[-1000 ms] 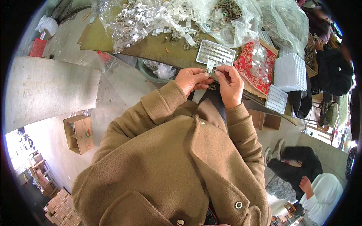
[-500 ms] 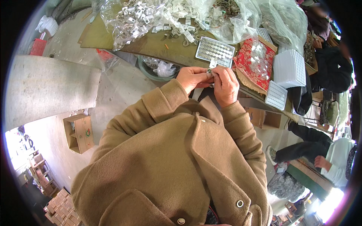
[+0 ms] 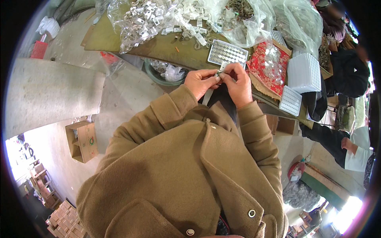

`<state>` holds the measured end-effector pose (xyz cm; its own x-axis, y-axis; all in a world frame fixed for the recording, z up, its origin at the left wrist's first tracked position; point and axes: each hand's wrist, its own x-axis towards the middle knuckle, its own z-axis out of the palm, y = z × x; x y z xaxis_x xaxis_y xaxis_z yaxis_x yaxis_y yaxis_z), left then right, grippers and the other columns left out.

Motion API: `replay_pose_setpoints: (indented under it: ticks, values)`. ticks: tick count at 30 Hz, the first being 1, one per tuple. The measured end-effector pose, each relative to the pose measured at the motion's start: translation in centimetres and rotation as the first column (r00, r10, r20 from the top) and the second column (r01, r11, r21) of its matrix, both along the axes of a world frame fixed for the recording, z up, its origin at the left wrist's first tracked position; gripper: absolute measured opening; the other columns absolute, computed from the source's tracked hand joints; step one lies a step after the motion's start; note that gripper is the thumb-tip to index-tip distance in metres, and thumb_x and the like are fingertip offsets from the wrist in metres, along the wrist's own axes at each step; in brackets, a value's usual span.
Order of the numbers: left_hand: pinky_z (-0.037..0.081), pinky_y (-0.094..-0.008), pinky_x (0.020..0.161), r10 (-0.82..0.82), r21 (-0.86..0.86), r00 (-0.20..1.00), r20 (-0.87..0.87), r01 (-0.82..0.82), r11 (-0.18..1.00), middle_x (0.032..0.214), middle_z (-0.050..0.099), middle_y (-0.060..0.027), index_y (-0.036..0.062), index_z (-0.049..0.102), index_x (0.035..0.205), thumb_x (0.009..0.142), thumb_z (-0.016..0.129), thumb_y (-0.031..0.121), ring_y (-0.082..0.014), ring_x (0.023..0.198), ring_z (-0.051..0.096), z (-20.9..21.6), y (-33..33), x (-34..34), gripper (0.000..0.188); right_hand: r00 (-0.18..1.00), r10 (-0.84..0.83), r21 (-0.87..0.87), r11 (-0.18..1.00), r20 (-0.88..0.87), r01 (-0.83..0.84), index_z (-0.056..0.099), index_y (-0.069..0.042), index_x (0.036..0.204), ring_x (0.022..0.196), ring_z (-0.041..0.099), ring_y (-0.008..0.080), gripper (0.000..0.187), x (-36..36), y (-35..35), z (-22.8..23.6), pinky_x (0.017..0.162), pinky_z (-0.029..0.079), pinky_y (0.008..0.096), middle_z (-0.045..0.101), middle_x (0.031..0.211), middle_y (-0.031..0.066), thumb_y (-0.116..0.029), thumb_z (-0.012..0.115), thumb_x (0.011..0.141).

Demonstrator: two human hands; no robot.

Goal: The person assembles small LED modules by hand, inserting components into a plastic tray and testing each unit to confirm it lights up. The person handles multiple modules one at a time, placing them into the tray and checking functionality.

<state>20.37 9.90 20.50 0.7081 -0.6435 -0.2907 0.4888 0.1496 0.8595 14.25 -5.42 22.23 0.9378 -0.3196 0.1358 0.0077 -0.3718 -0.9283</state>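
My left hand (image 3: 201,83) and my right hand (image 3: 240,85) meet at the near edge of the table, their fingertips closed together on a small tagged metal piece (image 3: 218,73). Its white tag (image 3: 224,65) sticks up between the fingers; the metal part is mostly covered by them. Just beyond my hands lies a shallow white tray (image 3: 210,50) holding rows of round, pale pieces. Farther back, a heap of white tags (image 3: 186,16) with small metal rings spreads across the table, partly inside a clear plastic bag (image 3: 124,44).
Right of the tray lies a red patterned cloth (image 3: 262,69), beside a stack of white trays (image 3: 304,73) and a single tray (image 3: 291,101). A basin (image 3: 152,75) stands below the table's edge. Another person's hand (image 3: 349,146) shows at the right. A cardboard box (image 3: 87,142) sits on the floor.
My right fingers have shifted up and left around the piece, and its tag now tilts to the right. The other person's hand at the right has moved up; their shoe is out of sight.
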Motion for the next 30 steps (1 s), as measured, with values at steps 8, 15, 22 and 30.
replay_pose_setpoints:
  ticks: [8, 15, 22, 30]
  values:
    - [0.055, -0.0238, 0.074, -0.072, -0.069, 0.975, -0.210, 0.059, 0.996, 0.101, 0.068, -0.0037, 0.0021, 0.063, 0.115, 0.096, 0.058, 0.020, -0.0119, 0.091, 0.066, 0.7, 0.4, 0.8, 0.026, 0.993, -0.033, 0.571, 0.816, -0.112, 0.092, 0.060, 0.005, 0.110, 0.077, 0.055, 0.0075, 0.027, 0.3, 1.2, 0.8, 0.068, 0.047, 0.0230, 0.063, 0.090, 0.0027, -0.017, 0.062, 0.094]
    - [0.058, -0.0247, 0.073, -0.232, -0.346, 0.857, -0.461, 0.067, 0.936, 0.100, 0.068, -0.0059, 0.0023, 0.058, 0.119, 0.098, 0.055, 0.019, -0.0139, 0.091, 0.067, 0.1, 0.4, 1.4, 0.027, 0.996, 0.040, 0.621, 0.784, -0.075, 0.016, 0.069, 0.003, 0.101, 0.077, 0.055, 0.0060, 0.024, -0.2, 1.2, 1.0, 0.070, 0.046, 0.0217, 0.066, 0.089, 0.0028, -0.018, 0.058, 0.096]
    - [0.057, -0.0198, 0.065, -0.386, -0.436, 0.643, -0.662, 0.088, 0.895, 0.099, 0.068, -0.0094, 0.0017, 0.059, 0.112, 0.096, 0.057, 0.017, -0.0100, 0.081, 0.068, -2.4, 1.0, 2.2, 0.022, 0.975, 0.148, 0.850, 0.522, -0.167, 0.067, 0.060, 0.007, 0.116, 0.084, 0.065, 0.0160, 0.031, 0.2, 0.3, 0.5, 0.078, 0.053, 0.0277, 0.068, 0.103, 0.0143, -0.016, 0.055, 0.095]
    - [0.037, -0.0123, 0.042, -0.197, -0.255, 0.675, -0.711, 0.015, 0.967, 0.106, 0.064, -0.0092, 0.0112, 0.056, 0.105, 0.095, 0.061, 0.025, 0.0014, 0.061, 0.049, -1.4, 0.4, 1.9, 0.018, 0.979, 0.193, 0.821, 0.568, -0.061, -0.060, 0.062, 0.006, 0.118, 0.091, 0.066, 0.0183, 0.031, 0.8, -0.2, -0.7, 0.084, 0.052, 0.0305, 0.068, 0.107, 0.0123, -0.008, 0.056, 0.091]
